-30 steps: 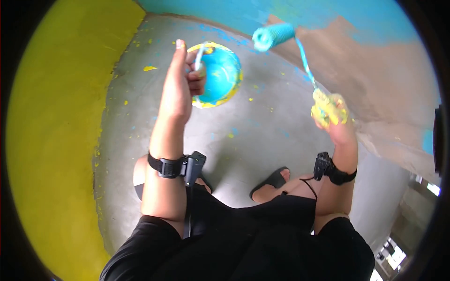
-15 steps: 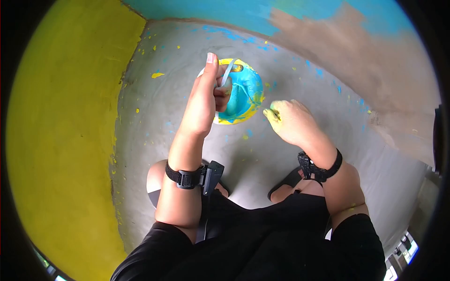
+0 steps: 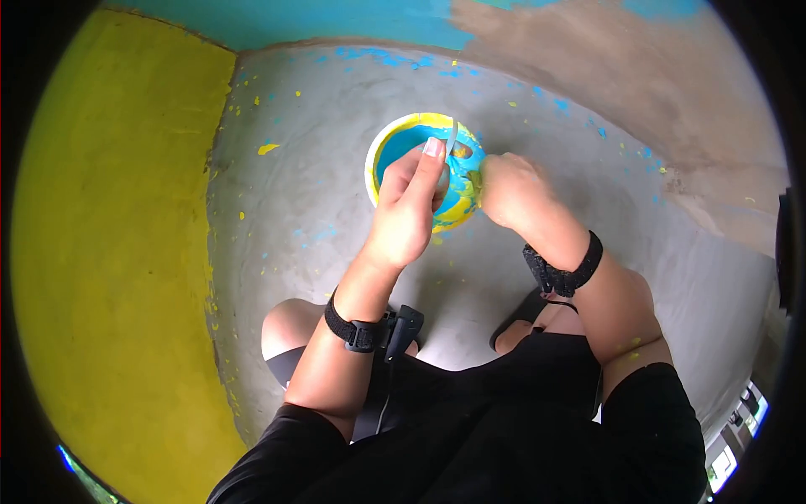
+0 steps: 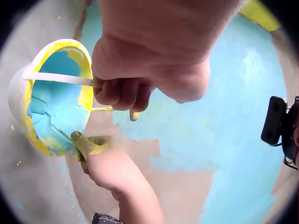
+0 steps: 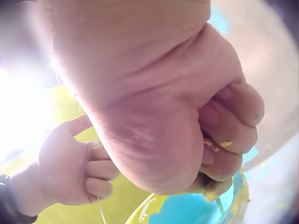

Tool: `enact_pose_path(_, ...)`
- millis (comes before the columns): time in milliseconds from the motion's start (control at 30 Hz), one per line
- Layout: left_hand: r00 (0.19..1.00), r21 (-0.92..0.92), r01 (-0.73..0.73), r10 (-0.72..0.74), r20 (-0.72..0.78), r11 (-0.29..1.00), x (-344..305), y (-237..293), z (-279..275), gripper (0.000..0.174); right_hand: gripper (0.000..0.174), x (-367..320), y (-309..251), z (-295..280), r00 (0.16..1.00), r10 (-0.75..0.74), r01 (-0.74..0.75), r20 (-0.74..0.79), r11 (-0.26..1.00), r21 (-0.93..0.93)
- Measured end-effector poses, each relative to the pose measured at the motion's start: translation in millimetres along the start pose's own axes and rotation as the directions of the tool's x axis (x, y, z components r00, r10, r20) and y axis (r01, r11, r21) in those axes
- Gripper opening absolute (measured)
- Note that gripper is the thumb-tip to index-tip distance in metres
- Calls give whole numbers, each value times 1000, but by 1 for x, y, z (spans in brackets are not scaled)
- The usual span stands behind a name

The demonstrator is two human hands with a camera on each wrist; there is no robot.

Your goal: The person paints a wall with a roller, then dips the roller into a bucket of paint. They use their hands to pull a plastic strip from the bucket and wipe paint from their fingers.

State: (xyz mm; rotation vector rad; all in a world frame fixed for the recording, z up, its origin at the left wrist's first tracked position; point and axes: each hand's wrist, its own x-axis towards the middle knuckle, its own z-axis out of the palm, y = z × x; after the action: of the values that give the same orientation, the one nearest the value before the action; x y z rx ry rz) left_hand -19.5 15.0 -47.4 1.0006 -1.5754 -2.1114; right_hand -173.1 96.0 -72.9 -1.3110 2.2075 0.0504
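My left hand [image 3: 407, 210] grips the white handle [image 4: 56, 78] of a bucket, thumb pointing up. The bucket [image 4: 17, 93] hangs tilted in the left wrist view, its rim smeared yellow and blue paint inside. My right hand [image 3: 516, 189], yellow paint on its fingers, is at the bucket's right rim. It holds a paint roller by the grip; the grip is mostly hidden in the fist. The roller's thin rod [image 4: 60, 131] runs into the bucket, where the paint-covered roller head [image 4: 39, 108] lies against the inside.
A yellow wall [image 3: 117, 210] stands on the left. The wall ahead is blue [image 3: 336, 21] with a bare brown part [image 3: 579, 76]. Paint specks dot the grey floor [image 3: 294, 210]. A thin yellow-smeared piece with a tan end [image 4: 134, 115] sticks out beyond the bucket rim.
My right hand has come down and left from near the wall, bringing the roller into the bucket. My left hand and the bucket have shifted right in the head view.
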Motion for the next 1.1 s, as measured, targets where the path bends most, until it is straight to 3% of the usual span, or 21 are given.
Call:
enact_pose_path(33,1000,-16,-17,17,-13,1000,-2,-9,11,53,13,-1,11,9,992,50,-53,115,998,23)
enact_pose_path(67,999,-39,-30,29,-27,999,-2,-9,14,49,13,-3,14,11,992,51,-55,114,998,27)
enact_pose_path(133,997,-150,-68,64,-33,986,-1,-15,9,38,16,-9,16,19,999,-40,43,-32,995,90)
enact_pose_path(200,992,-197,-111,120,37,974,0,-13,4,26,16,-12,17,17,996,-64,70,-59,992,102)
enact_pose_path(333,986,-125,-161,166,33,979,-10,-24,20,26,17,-24,35,37,984,-103,124,-148,982,142)
enact_pose_path(533,978,-20,-140,142,153,990,-13,-25,27,22,20,-19,35,42,962,-73,134,-265,966,219)
enact_pose_path(667,988,110,-149,144,52,983,-13,-22,27,23,22,-15,36,47,965,-49,105,-257,972,212)
enact_pose_path(733,994,200,-88,98,-40,976,-10,-16,20,23,24,-12,38,41,983,-70,112,-171,962,250)
enact_pose_path(867,989,123,-35,52,-142,992,-4,-25,14,24,24,-14,45,42,979,-78,120,-190,968,219)
enact_pose_path(1100,984,95,23,-6,-177,995,2,-26,9,29,32,-21,38,22,997,-42,58,-58,951,303)
